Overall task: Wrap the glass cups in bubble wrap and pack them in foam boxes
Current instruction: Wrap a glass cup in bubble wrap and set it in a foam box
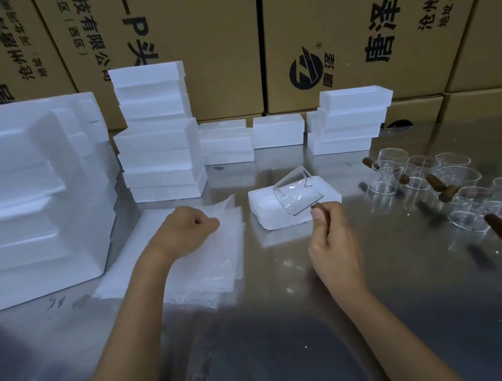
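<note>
Right hand has the wooden handle pinched between thumb and fingers, so the glass cup hangs tipped over the foam box, mouth leaning up and away to the left. Left hand is curled on the bubble wrap stack, pinching up the top sheet's far corner, I think. Wrap lies left of the cup, so the cup probably has to cross over that way. More cups wait on the right.
</note>
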A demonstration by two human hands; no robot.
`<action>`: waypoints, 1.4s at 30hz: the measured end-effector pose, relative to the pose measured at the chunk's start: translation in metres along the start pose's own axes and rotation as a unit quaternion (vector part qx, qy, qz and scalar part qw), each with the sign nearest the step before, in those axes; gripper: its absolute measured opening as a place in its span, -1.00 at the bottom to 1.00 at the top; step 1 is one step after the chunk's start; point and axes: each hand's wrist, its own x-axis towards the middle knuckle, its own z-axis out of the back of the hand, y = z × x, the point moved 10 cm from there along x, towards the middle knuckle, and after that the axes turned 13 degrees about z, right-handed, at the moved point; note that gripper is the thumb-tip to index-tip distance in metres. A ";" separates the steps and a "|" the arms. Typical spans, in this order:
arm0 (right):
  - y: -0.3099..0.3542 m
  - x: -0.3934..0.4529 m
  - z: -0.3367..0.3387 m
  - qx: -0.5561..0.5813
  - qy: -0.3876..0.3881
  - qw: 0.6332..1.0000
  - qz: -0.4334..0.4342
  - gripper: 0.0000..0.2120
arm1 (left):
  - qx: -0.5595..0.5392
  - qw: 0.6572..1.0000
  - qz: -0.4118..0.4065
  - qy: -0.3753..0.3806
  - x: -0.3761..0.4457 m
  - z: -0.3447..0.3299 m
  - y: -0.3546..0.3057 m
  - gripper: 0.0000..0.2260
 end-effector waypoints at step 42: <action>0.013 -0.008 -0.016 0.443 0.167 0.855 -0.212 -0.58 | -0.354 0.932 -0.063 0.044 -0.031 -0.002 -0.047 -0.35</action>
